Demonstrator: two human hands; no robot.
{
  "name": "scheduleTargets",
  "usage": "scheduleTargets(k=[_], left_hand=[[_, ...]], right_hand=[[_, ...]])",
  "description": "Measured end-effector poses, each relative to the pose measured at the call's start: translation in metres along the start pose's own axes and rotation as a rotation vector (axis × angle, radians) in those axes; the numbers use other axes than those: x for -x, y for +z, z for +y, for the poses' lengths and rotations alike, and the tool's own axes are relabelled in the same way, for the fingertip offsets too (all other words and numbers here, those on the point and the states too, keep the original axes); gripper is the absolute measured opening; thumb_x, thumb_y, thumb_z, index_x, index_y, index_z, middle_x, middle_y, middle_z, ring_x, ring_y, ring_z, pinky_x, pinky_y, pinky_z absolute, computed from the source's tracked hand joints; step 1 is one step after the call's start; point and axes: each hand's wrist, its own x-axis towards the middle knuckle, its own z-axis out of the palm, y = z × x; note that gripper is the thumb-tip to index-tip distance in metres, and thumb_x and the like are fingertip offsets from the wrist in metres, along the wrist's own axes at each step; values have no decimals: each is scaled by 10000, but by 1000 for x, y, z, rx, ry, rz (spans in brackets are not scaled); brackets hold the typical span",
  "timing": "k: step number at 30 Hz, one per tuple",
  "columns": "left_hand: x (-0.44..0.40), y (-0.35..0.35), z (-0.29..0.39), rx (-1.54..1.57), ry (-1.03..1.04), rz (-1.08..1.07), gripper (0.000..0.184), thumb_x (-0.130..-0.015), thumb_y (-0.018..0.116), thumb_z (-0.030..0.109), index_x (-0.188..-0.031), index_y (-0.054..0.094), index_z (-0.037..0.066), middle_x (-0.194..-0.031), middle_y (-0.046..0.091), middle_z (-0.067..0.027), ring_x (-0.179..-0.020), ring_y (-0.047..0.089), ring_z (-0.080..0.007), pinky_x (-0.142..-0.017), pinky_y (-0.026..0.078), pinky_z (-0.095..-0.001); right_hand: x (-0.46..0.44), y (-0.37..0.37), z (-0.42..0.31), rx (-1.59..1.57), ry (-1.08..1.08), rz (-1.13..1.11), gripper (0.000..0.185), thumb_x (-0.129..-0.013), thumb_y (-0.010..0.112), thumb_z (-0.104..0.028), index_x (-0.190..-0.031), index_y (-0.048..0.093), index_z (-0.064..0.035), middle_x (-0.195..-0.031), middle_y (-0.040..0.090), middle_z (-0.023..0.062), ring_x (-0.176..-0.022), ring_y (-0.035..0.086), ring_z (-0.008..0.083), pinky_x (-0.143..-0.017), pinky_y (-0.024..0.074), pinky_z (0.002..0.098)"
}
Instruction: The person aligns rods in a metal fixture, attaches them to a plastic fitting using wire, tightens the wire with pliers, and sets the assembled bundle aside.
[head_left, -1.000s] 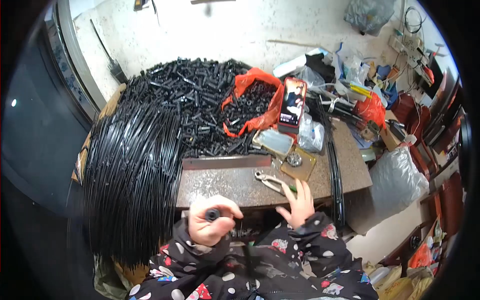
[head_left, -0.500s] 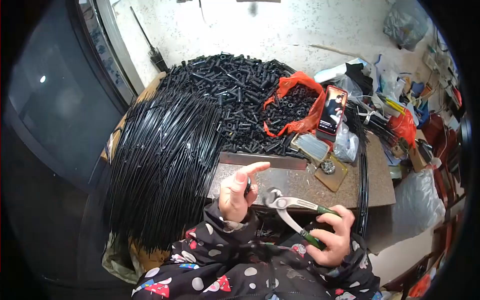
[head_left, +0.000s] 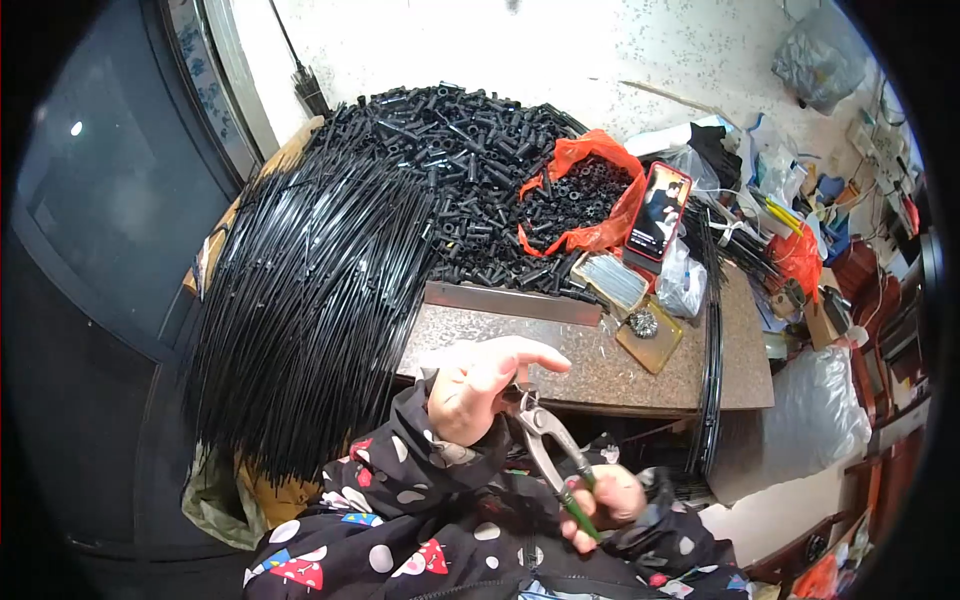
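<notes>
My right hand (head_left: 612,497) is wrapped around the green handles of a pair of pincers (head_left: 541,425). The handles are drawn close together, and the metal head points up toward my left hand (head_left: 478,388). My left hand is curled with its index finger stretched to the right; a small black part (head_left: 512,394) shows at its fingers, mostly hidden. At that part, the pincer jaws meet my left fingers; whether they bite on it I cannot tell. Both hands are just in front of the table's near edge.
Long thin black rods (head_left: 300,300) cover the table's left side. Behind a metal strip (head_left: 512,303) lies a heap of black tubular pieces (head_left: 470,170). A red bag (head_left: 630,215) of small black parts, a phone (head_left: 659,212), a tray of pins (head_left: 612,280) and a metal scrubber-like ball (head_left: 643,323) stand right.
The pincers have moved left and their head now reaches my left fingers. Their handles have closed from wide apart. My right hand has moved left and down, and the view has shifted slightly.
</notes>
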Motion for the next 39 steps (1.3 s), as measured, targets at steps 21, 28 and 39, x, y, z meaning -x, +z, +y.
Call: scheduleTargets(k=[21, 28, 39], left_hand=[[-5, -8, -13, -148, -96, 6, 676, -381, 888, 213, -933, 563, -4, -668, 461, 48, -574, 391, -23, -492, 295, -167], [-6, -12, -11, -212, -88, -146, 673, -398, 882, 232, -948, 563, 12, -573, 442, 74, -502, 365, 3, -441, 263, -172], [-10, -10, -10, -147, 8, -88, 506, -522, 829, 99, -929, 553, -22, -575, 477, 62, -496, 380, 7, -446, 273, -153]], right_hand=[[-8, 36, -45, 2232, -880, 718, 497, -593, 633, -65, -1062, 478, -11, -825, 568, 141, -684, 593, 231, -608, 476, 308], [4, 17, -26, 443, 280, 210, 233, -781, 595, -74, -980, 530, 28, -688, 576, 47, -528, 515, 68, -511, 412, 202], [-19, 22, -7, 1672, -315, 517, 373, -751, 574, -41, -1107, 468, -12, -872, 556, 134, -768, 569, 207, -683, 455, 331]])
